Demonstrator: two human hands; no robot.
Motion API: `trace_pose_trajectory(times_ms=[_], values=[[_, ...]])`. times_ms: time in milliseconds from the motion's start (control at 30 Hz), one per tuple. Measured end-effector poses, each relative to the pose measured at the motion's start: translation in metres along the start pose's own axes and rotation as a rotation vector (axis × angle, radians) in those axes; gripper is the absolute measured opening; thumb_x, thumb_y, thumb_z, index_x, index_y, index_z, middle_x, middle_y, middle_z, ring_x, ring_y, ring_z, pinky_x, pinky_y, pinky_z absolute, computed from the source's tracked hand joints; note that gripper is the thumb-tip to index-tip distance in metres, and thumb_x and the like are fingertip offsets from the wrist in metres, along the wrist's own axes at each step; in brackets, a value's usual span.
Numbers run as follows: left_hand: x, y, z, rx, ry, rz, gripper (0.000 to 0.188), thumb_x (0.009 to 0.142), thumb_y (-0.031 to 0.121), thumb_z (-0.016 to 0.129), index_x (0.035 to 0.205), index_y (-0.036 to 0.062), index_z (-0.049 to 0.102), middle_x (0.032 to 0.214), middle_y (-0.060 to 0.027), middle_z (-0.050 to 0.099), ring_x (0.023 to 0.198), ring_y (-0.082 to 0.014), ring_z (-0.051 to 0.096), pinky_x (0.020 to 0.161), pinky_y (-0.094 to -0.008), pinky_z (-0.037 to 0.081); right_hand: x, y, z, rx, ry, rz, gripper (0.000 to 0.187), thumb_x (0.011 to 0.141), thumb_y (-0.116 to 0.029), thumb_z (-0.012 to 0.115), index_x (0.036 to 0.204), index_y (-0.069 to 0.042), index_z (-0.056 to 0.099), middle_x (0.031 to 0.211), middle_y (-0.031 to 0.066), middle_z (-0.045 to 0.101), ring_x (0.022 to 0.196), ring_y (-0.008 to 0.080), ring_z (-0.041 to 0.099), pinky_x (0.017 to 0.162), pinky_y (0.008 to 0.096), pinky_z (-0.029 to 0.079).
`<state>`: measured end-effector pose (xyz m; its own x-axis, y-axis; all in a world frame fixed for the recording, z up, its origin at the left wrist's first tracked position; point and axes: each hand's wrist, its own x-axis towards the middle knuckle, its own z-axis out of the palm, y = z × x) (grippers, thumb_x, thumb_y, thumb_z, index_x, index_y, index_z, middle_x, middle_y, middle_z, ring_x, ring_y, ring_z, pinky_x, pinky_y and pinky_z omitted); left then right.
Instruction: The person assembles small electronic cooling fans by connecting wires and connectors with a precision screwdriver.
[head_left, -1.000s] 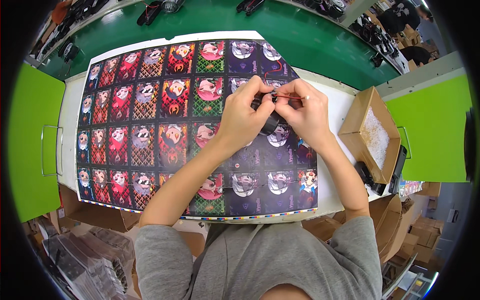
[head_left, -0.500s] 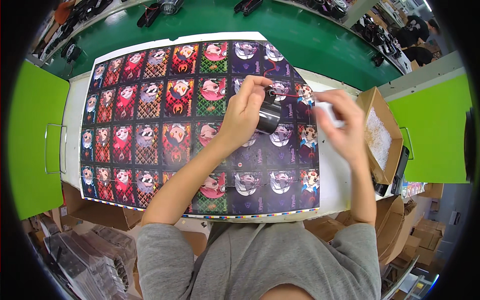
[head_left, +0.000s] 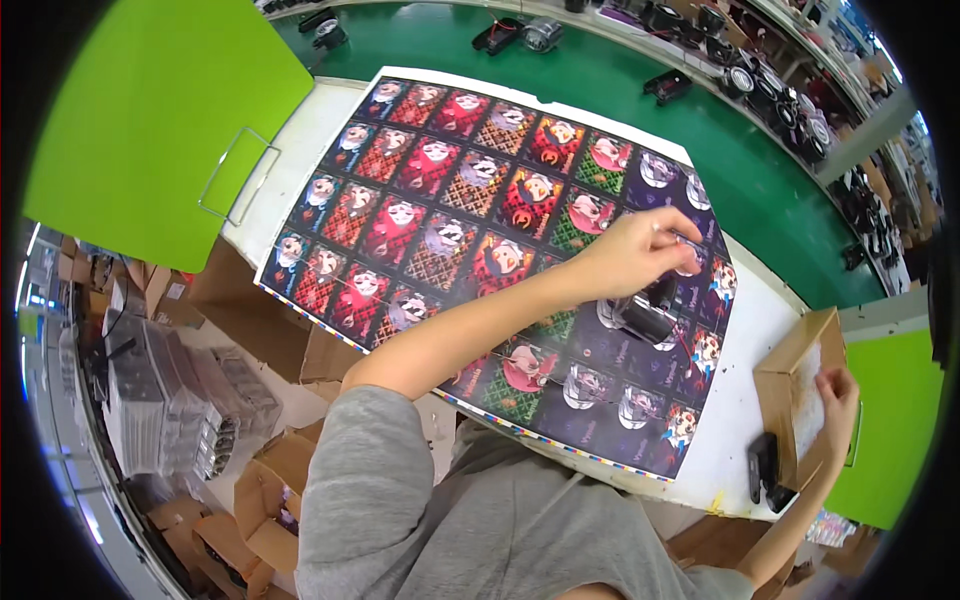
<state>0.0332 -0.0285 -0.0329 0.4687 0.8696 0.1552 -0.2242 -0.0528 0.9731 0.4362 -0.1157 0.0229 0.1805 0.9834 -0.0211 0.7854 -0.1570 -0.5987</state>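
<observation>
Over the printed sheet (head_left: 400,205), my left hand (head_left: 640,255) has its fingers curled together; whatever sits between the fingertips is too small to make out. Just below it a black cylindrical part (head_left: 645,322) with a thin red wire lies on the sheet. Whether the hand touches this part cannot be told. My right hand (head_left: 838,400) reaches over an open cardboard box (head_left: 775,385) at the right, its fingers drawn together at a heap of small whitish pieces (head_left: 806,385). Anything in those fingers is hidden.
A black object (head_left: 762,468) lies by the box's near side. Beyond the white table edge runs a green surface (head_left: 600,65) bearing black parts (head_left: 667,86). Green panels flank the table, the left one (head_left: 165,110) with a wire handle. Cardboard boxes and bagged stacks (head_left: 160,400) stand below left.
My right hand has gone from beside the black part to the box at the right. The left hand has risen off the cylinder, which now lies lower on the sheet. The view has turned.
</observation>
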Motion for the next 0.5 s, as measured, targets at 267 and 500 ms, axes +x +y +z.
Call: trace_pose_trajectory(times_ms=[267,500], values=[[-0.016,0.009,-0.019,0.213,-0.193,0.060,0.025,0.091,0.017,0.046,0.099,-0.0018,0.060,0.095,-0.0075,0.063,0.090,-0.0113,0.057,0.080,-0.0260,0.044,0.007,0.019,0.036,-0.313,-0.039,-0.097,0.006,0.068,0.001,0.062,0.072,0.004,0.058,0.054,0.0056,0.053,0.048,0.0108,0.047,0.046,0.0258,0.038],[-0.012,0.015,-0.018,-0.115,0.057,-0.041,0.023,0.084,0.010,0.057,0.103,-0.0022,0.060,0.087,-0.0109,0.065,0.078,-0.0134,0.063,0.067,-0.0242,0.053,0.000,0.025,0.038,-0.304,-0.021,-0.164,0.009,0.067,0.001,0.062,0.067,0.003,0.054,0.056,0.0092,0.053,0.049,0.0169,0.048,0.048,0.0291,0.038]])
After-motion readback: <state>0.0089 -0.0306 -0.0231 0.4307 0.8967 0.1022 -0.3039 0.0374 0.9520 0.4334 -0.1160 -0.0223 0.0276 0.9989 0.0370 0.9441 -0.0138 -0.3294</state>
